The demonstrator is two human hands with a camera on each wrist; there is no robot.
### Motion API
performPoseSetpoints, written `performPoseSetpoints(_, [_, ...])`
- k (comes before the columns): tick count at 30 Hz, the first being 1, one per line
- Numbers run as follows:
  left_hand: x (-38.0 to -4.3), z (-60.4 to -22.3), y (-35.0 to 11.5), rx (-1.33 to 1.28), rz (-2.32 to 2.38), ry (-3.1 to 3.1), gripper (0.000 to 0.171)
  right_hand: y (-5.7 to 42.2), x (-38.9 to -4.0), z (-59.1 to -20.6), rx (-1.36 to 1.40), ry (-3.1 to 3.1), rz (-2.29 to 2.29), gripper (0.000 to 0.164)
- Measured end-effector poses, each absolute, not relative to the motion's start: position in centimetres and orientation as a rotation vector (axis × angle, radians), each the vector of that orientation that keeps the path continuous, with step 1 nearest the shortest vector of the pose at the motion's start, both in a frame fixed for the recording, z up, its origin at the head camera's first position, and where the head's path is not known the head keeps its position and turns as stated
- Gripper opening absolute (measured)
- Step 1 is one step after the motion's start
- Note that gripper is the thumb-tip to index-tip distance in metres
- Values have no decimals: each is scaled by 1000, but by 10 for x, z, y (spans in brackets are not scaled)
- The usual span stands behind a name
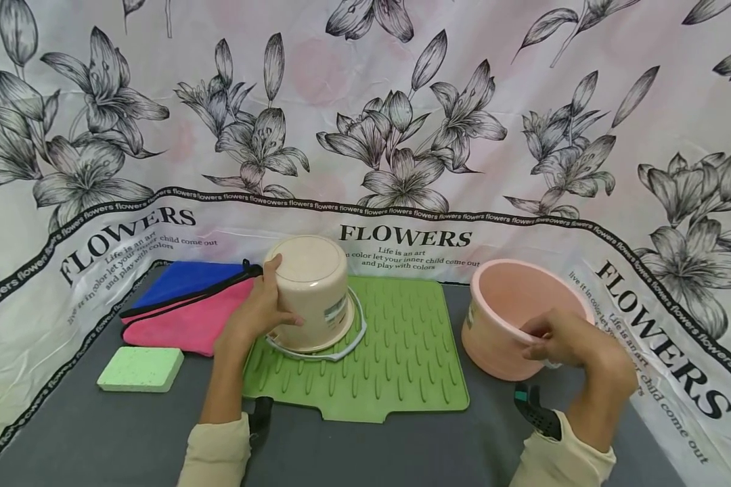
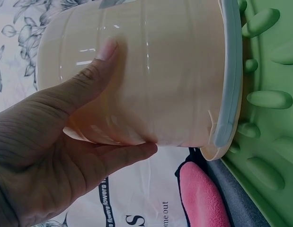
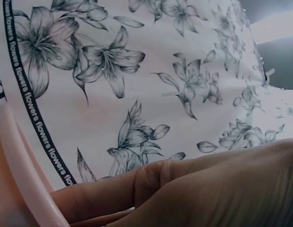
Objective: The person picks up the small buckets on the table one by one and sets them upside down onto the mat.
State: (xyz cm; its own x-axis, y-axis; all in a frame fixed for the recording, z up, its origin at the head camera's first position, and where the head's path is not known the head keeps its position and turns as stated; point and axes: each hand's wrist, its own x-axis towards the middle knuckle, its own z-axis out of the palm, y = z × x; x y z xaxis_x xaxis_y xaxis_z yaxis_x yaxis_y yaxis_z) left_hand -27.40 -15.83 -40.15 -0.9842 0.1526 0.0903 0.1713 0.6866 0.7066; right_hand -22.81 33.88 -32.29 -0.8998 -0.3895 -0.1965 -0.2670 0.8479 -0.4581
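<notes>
A left hand [image 1: 262,308] grips the side of an upside-down cream bucket [image 1: 313,291] on a green mat [image 1: 408,352], while the right hand [image 1: 563,338] pinches the near rim of a pink bucket [image 1: 492,338], mouth up beside the mat. Both look light, stiff and slick, likely plastic, best held by the rim or with a wide grasp round the wall. The cream bucket's loose handle [image 2: 231,71] could snag on the mat's nubs; a pink cloth [image 1: 189,321], blue cloth [image 1: 185,281] and sponge [image 1: 140,370] crowd the left side.
</notes>
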Motion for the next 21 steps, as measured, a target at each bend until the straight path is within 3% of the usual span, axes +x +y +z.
performPoseSetpoints(8, [-273, -402, -159, -233, -1202, -2890, 127, 340, -222, -322, -591, 2707, -676, 17])
performPoseSetpoints(14, [-271, -403, -159, -244, -1202, -2889, 129, 335, -218, -322, -596, 2899, -621, 3])
performPoseSetpoints(21, [-265, -391, -160, -205, -1135, -2907, 126, 333, -217, -317, -602, 3076, -603, 6])
